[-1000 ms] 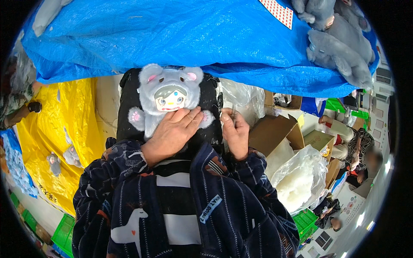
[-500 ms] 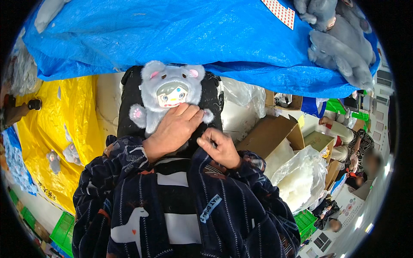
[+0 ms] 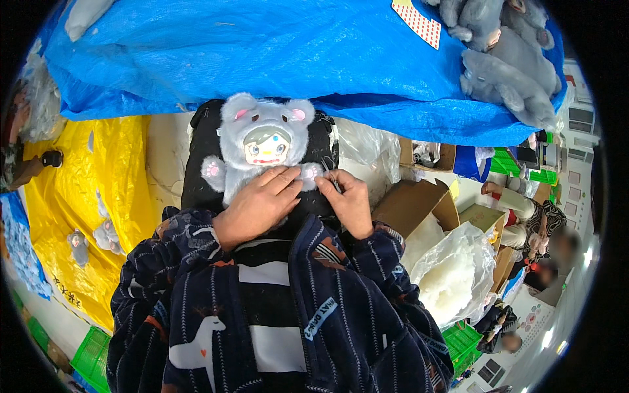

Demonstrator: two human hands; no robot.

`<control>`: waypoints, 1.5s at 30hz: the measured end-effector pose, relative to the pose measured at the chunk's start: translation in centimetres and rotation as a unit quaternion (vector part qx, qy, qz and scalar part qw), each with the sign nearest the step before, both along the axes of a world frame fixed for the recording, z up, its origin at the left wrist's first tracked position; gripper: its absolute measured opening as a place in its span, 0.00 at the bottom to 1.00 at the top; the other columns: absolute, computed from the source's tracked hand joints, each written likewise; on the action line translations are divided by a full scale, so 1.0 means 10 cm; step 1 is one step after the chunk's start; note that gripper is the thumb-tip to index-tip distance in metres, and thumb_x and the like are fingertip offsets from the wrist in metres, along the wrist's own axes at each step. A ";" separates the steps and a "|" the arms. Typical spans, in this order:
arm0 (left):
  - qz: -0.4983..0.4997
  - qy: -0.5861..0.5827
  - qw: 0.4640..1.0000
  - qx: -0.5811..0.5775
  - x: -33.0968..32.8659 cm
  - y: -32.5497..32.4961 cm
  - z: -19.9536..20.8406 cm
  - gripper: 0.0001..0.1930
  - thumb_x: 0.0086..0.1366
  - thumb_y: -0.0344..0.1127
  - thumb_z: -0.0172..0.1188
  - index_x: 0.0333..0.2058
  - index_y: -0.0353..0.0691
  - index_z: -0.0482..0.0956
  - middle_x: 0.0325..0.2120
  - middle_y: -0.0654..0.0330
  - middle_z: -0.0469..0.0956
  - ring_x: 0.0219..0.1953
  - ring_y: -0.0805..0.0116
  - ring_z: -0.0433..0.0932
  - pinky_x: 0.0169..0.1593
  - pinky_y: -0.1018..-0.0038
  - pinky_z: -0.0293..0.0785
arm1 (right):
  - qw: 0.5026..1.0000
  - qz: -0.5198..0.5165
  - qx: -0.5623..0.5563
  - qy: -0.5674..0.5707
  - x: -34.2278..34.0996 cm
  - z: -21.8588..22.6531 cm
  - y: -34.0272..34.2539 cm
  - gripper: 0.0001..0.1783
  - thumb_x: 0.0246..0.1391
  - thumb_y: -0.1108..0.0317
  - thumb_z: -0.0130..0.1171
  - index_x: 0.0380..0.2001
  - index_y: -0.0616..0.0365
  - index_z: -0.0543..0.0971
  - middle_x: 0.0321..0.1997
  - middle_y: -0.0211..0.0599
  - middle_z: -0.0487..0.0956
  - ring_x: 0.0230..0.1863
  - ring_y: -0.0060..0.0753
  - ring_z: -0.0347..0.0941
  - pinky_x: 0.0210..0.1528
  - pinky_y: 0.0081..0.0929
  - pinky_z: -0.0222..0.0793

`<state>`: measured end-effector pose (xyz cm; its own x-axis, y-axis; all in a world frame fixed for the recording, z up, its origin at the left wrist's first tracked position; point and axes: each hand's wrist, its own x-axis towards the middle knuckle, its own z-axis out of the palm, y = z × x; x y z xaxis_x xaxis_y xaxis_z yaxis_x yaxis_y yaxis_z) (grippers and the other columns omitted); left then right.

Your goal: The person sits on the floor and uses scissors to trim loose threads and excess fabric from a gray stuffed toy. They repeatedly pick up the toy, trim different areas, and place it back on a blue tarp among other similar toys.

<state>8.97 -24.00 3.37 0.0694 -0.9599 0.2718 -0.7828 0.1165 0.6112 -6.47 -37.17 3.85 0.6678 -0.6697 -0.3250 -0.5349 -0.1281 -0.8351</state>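
A grey plush toy (image 3: 267,128) with round pink-lined ears and a doll face lies face up on a black cushion (image 3: 204,139) across my lap. My left hand (image 3: 260,204) presses over its lower body, fingers curled beside the paw with pink pads on the right. The lower part of the toy is hidden under that hand. At this paw, my right hand (image 3: 346,202) is closed in a pinch around a slim, dark metal tool (image 3: 333,175); its exact kind is unclear. Its fingertips touch or nearly touch the paw's edge.
Ahead is a table under a blue tarp (image 3: 262,52), with several grey plush pieces (image 3: 508,82) and a dotted sticker sheet (image 3: 417,25). Yellow sheeting (image 3: 72,170) lies left. Cardboard boxes (image 3: 413,203) and a clear bag of white stuffing (image 3: 452,275) stand right, with people beyond.
My right hand has moved up to the toy's right-side paw, and the metal tool now shows in it. My left hand has slid slightly down the body, uncovering that paw.
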 end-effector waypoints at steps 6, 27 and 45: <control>-0.016 -0.025 1.000 0.002 0.00 0.01 -0.02 0.15 0.51 0.32 0.57 0.37 0.29 0.74 0.44 0.50 0.70 0.49 0.57 0.68 0.50 0.70 0.67 | 0.982 -0.128 0.017 -0.137 -0.02 0.06 -0.11 0.08 0.53 0.72 0.54 0.34 0.66 0.76 0.26 0.30 0.77 0.31 0.17 0.71 0.37 0.16 0.66; 0.203 0.644 0.729 0.116 0.48 0.82 0.11 0.13 0.60 0.35 0.58 0.40 0.33 0.73 0.28 0.62 0.75 0.22 0.82 0.70 0.23 0.86 0.66 | 0.957 0.135 -0.212 -0.144 0.68 0.32 0.31 0.11 0.43 0.74 0.63 0.32 0.66 0.75 0.28 0.41 0.76 0.29 0.32 0.73 0.33 0.24 0.68; 0.233 0.588 0.775 0.019 0.43 0.72 -0.15 0.06 0.56 0.29 0.59 0.32 0.33 0.74 0.20 0.69 0.72 0.21 0.87 0.66 0.22 0.85 0.61 | 0.854 0.292 -0.426 -0.057 0.98 0.42 0.67 0.19 0.47 0.63 0.61 0.42 0.59 0.74 0.30 0.37 0.72 0.26 0.37 0.74 0.24 0.30 0.69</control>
<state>13.30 -16.83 1.87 0.5879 -0.7625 -0.2700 0.3657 -0.0472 0.9295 3.38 -30.51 8.03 0.9638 -0.1712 0.2044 -0.0921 -0.9333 -0.3472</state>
